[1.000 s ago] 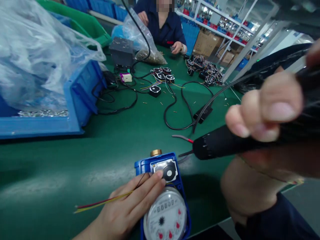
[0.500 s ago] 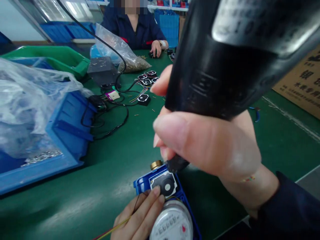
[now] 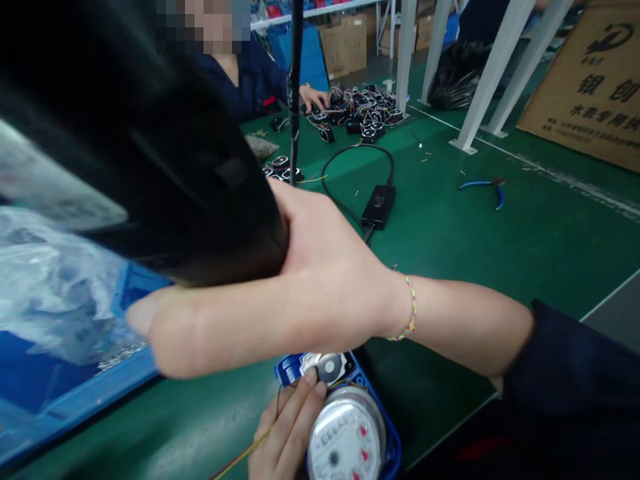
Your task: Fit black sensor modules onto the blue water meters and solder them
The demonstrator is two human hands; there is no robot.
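Note:
My right hand is wrapped round a thick black electric screwdriver, held large and close to the camera; its lower end is out of sight. Below it, my left hand rests its fingertips on a grey and black square module with a round centre. That module sits in the blue housing of a water meter, beside the white round dial. Thin yellow and red wires run past my left hand. Its thumb is hidden.
A blue bin with plastic bags and small metal parts stands left. Farther off lie blue-handled pliers, a black adapter box and piled wired modules. A co-worker's hand is near the pile. A cardboard box stands right.
My right hand and the screwdriver have swung left and tilted, still gripped. The view has turned right. My left hand stays at the module, and more of the dial shows.

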